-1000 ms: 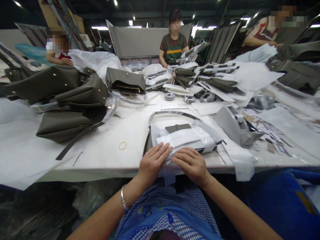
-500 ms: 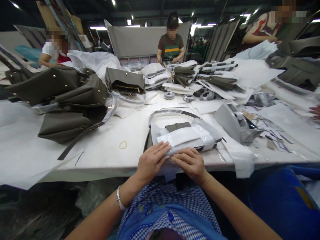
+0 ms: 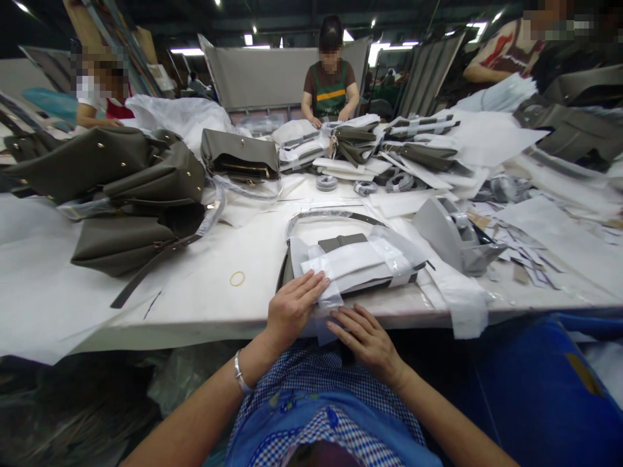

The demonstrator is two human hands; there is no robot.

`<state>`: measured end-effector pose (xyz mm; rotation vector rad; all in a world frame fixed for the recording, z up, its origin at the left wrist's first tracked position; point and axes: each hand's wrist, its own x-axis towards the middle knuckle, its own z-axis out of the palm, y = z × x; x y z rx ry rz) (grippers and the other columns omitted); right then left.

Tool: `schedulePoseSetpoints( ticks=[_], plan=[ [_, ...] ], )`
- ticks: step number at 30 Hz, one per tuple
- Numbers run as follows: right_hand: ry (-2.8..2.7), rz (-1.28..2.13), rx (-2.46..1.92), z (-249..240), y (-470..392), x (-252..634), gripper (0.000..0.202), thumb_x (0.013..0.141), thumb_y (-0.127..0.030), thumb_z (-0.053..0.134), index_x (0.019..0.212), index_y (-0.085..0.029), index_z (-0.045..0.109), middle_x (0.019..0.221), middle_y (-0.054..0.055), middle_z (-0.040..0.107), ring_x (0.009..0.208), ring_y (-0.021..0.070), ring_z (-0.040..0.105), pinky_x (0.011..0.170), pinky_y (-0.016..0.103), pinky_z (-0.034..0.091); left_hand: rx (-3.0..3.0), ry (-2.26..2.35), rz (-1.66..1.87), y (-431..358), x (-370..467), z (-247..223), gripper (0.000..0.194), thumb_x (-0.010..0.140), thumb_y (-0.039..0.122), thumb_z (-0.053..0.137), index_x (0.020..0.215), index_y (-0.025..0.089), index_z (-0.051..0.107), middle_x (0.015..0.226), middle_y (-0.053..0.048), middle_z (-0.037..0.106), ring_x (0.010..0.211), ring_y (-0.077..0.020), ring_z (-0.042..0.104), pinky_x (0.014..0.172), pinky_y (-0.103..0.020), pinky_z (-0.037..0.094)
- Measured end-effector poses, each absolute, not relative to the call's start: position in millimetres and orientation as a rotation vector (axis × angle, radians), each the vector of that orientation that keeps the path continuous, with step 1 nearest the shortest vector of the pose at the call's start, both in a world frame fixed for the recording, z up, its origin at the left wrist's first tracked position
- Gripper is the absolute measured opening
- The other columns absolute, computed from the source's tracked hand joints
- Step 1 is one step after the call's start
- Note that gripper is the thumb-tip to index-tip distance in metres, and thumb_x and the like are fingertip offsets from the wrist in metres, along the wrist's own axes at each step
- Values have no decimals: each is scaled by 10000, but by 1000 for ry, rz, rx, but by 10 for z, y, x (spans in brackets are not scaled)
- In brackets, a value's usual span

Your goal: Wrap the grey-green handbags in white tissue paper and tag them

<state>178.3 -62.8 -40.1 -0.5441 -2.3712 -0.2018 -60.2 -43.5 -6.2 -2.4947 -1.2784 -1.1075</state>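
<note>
your left hand (image 3: 291, 309) lies flat, fingers spread, on the near end of the wrapped bag (image 3: 355, 263), pressing the white paper down; it grips nothing. your right hand (image 3: 363, 336) sits just below the table edge (image 3: 195, 327), fingers extended and open, fingertips touching a strip of clear film (image 3: 325, 324) that hangs from the bag's near end over the edge. the bag lies at the near edge of the table, straight ahead of you, its grey body mostly covered in white paper and clear film, with its strap (image 3: 326, 216) looping away behind it. a bracelet (image 3: 239, 381) is on your left wrist.

left of the bag a small yellow ring (image 3: 237, 278) lies on the table, well apart from it. further left, unwrapped grey bags (image 3: 131, 194) are piled up. right of the bag stands a grey tape dispenser (image 3: 457, 243), with paper scraps (image 3: 530, 259) beyond it. across the table a person in a green apron (image 3: 331, 87) works among more wrapped bags (image 3: 350, 143).
</note>
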Motion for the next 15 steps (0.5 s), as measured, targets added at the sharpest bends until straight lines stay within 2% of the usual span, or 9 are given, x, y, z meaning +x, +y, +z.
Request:
schedulePoseSetpoints(
  ticks=[2,5,7,9,11,15],
  plan=[
    [-2211,-73,-534,-351,-657,1715,421,907,-45,499,1287,-196,597,1124,71,740,1086,208,672,1014,418,524,-2491,-1283,-1114,-438,-596,-56,521,944,65,493,1434,240,491,1404,-46,593,1341,-226,515,1071,-451,516],
    [-1975,133,-686,-164,-685,1651,299,866,-116,591,1147,-210,626,949,69,730,887,216,690,849,386,572,-2484,-1276,-1126,-444,-590,-42,495,958,82,486,1424,248,503,1384,-42,610,1326,-223,532,1058,-445,527],
    [-1894,316,-871,-20,-672,1613,168,901,-221,602,1062,-210,649,876,62,714,762,201,676,728,336,568,-2479,-1270,-1121,-444,-589,-39,479,966,91,477,1420,239,508,1384,-46,610,1326,-228,532,1054,-449,529],
    [-1835,564,-1018,88,-629,1563,166,936,-335,582,976,-207,679,818,46,711,668,175,655,623,278,538,-2470,-1267,-1121,-439,-591,-44,468,970,98,473,1416,232,513,1382,-51,611,1325,-234,533,1053,-450,528],
    [-1738,817,-1121,140,-574,1504,239,930,-414,593,925,-200,699,791,32,716,631,161,645,570,245,509,-2471,-1265,-1121,-432,-594,-52,465,969,101,473,1414,231,517,1382,-53,610,1325,-236,533,1052,-445,527],
    [-1560,1063,-1251,116,-499,1412,268,875,-446,662,869,-186,727,778,23,717,661,163,632,606,243,492,-2505,-1280,-1126,-442,-597,-29,509,931,60,471,1408,230,524,1392,-49,602,1332,-230,526,1069,-439,512]
  ],
)
